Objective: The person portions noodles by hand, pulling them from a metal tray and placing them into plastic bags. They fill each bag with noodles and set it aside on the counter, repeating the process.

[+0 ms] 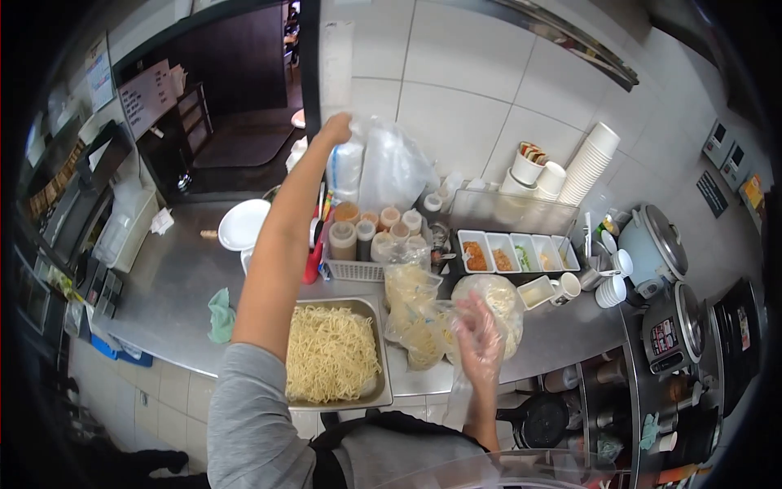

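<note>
My left hand reaches far forward, its fingers curled at the top of a clear plastic bag standing by the wall; the fingertips are partly hidden. Beside it is a larger bundle of clear plastic. My right hand, in a loose clear plastic glove, is raised with fingers apart, in front of a bag of noodles. More bagged noodles lie to its left. A metal tray on the counter's near edge holds loose yellow noodles.
Sauce bottles stand in a white basket. Behind the right hand are white topping containers and stacked paper cups. A white bowl and green cloth lie left; cookers stand right.
</note>
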`<state>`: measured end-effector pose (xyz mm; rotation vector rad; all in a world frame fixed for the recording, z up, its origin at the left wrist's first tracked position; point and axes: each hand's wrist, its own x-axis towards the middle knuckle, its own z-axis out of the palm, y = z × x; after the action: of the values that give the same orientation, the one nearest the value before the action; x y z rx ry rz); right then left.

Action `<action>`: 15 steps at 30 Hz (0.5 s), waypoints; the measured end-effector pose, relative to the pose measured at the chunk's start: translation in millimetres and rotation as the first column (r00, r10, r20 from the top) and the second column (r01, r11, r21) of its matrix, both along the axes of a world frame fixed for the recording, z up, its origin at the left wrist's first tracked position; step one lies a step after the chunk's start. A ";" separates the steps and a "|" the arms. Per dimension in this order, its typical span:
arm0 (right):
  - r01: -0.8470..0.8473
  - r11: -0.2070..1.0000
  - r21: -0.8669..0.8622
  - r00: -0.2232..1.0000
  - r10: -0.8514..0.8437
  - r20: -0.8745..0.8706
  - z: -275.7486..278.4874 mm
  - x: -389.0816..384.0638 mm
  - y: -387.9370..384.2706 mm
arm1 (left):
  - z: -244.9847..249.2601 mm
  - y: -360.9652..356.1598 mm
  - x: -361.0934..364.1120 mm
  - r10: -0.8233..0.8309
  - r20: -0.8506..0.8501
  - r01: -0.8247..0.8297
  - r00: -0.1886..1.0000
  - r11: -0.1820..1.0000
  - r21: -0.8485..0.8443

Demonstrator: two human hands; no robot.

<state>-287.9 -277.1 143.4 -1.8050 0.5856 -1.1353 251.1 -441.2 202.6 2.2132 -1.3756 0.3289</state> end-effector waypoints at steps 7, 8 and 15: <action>0.176 0.975 0.136 0.984 -0.180 0.019 -15.8 -54.5 8.8 | 50.9 -11.6 -7.9 -0.112 -0.111 0.028 0.988 0.820 -0.572; 0.207 0.966 0.156 0.977 -0.213 0.017 -16.1 -58.3 7.0 | 72.0 2.5 -13.1 -0.101 -0.012 0.068 0.995 0.746 -0.663; 0.051 0.991 0.121 0.997 -0.058 0.056 -6.1 -15.8 -8.9 | 156.9 113.8 -68.3 -0.423 -0.504 0.020 0.753 0.780 -0.625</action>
<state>-303.7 -286.0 137.3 -1.6569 0.6571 -1.1622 182.9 -327.4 359.5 1.4016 -0.9722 -0.0840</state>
